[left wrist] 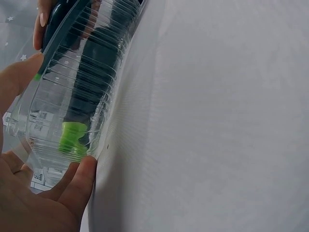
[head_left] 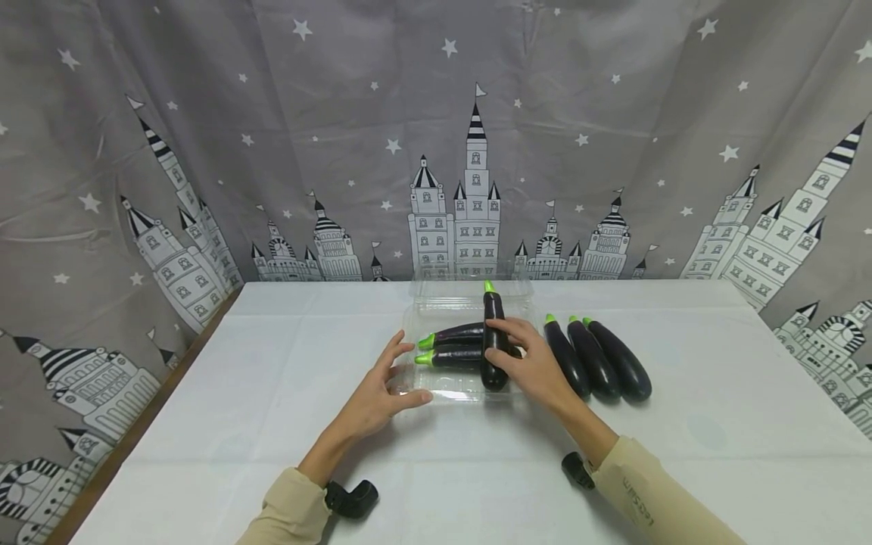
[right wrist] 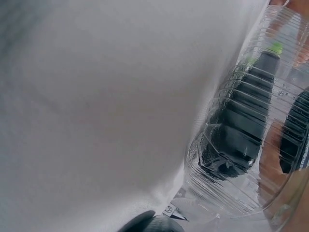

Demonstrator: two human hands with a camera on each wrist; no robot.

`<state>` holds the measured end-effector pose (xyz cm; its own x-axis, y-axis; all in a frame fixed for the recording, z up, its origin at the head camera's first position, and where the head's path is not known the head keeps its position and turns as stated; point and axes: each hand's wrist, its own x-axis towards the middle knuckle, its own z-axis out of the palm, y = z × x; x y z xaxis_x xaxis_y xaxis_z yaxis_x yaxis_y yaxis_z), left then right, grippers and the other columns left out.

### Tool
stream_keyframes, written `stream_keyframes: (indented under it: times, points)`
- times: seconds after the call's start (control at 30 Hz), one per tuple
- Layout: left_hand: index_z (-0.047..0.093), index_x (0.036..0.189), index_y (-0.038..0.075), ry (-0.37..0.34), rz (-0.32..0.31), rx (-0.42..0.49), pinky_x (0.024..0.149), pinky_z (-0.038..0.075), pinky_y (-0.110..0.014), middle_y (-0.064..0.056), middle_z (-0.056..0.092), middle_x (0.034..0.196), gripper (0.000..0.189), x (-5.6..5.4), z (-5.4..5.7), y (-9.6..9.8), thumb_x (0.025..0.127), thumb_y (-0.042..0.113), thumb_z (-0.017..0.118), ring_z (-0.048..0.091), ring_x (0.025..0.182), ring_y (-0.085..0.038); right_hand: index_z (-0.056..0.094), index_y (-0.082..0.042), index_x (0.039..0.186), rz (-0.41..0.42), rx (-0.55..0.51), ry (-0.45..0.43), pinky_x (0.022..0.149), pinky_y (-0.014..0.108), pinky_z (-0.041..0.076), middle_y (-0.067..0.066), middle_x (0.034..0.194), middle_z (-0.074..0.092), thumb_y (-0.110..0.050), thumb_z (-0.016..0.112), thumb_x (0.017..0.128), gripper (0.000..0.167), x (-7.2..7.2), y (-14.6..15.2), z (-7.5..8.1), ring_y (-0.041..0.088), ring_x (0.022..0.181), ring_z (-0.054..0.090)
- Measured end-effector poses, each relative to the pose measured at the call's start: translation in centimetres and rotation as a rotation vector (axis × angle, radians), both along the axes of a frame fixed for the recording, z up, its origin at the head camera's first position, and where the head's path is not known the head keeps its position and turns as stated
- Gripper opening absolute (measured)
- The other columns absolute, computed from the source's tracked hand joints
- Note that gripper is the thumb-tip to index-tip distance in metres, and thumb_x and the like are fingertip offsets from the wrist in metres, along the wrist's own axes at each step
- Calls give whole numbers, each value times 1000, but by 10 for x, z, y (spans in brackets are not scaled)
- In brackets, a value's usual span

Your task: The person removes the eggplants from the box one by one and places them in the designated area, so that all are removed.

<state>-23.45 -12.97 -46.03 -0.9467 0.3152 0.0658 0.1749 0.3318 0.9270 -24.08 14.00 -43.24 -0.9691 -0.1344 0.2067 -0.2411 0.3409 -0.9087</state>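
Observation:
In the head view a clear plastic clamshell box (head_left: 446,386) lies with its lid (head_left: 443,288) raised at the back. Two dark eggplants lie side by side inside, the rear eggplant (head_left: 459,333) and the front eggplant (head_left: 455,357), green stems to the left. My right hand (head_left: 531,359) grips another eggplant (head_left: 494,333) crosswise above them, its green stem pointing away. With fingers spread, my left hand (head_left: 375,393) is at the box's left side. In the left wrist view its fingertips (left wrist: 86,166) touch the ribbed wall. The right ends of the boxed eggplants are partly hidden.
Three more eggplants (head_left: 599,359) lie side by side on the white-covered table (head_left: 715,378), right of the box. A grey curtain (head_left: 354,91) with castles and stars hangs behind the table. Black wrist devices, such as the left device (head_left: 353,499), are strapped below both hands.

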Motion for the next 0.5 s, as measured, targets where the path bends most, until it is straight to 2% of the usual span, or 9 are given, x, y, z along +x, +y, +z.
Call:
stream_keyframes:
  times: [0.1,0.3,0.5]
  points:
    - [14,159,19,-1,0,-2,105,39,-53,-9,26,159,102,1,0,0,82,23,81,29,140,-44,59,-13,137,0,4,-2,102,57,40,11,148,43,-16,67,89,48,1,0,1,42,127,46]
    - [20,158,16,0,-4,1,104,41,-52,-6,17,163,96,0,1,1,83,20,81,31,140,-42,60,-13,136,1,-6,6,102,56,39,11,146,45,-16,68,90,47,1,2,1,41,126,47]
    - [26,155,14,-1,4,0,102,42,-52,-3,13,164,91,-2,1,1,82,19,81,33,139,-41,58,-13,138,14,-50,2,96,55,45,13,146,45,-17,67,92,47,-2,2,1,42,126,48]
